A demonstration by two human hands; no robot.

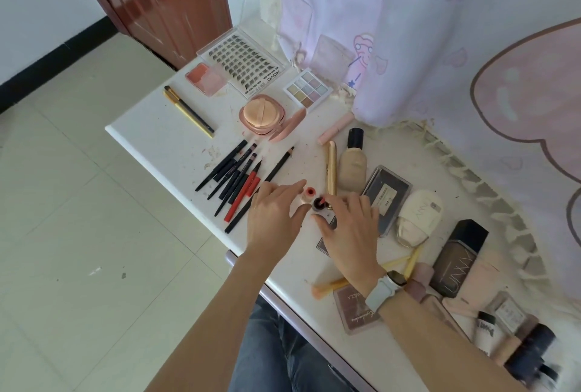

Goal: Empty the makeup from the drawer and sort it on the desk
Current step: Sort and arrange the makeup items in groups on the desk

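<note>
Makeup lies spread over the white desk [163,137]. My left hand [273,218] holds a pale pink upright lipstick [308,195] with its red tip showing. My right hand [349,231], a watch on its wrist, grips a dark upright lipstick [318,204] right beside the first. Left of my hands lies a bunch of black and red pencils [235,176]. Just beyond my hands lie a gold tube [331,168] and a beige foundation bottle [353,160]. The drawer is not in view.
At the far end sit a lash box [245,63], a blush [206,78], an eyeshadow palette [308,89], a powder puff compact [261,115] and gold pens [188,110]. On the right lie a grey compact [388,193], a dark UNNY bottle [457,258] and several tubes. A pink curtain [440,45] hangs behind.
</note>
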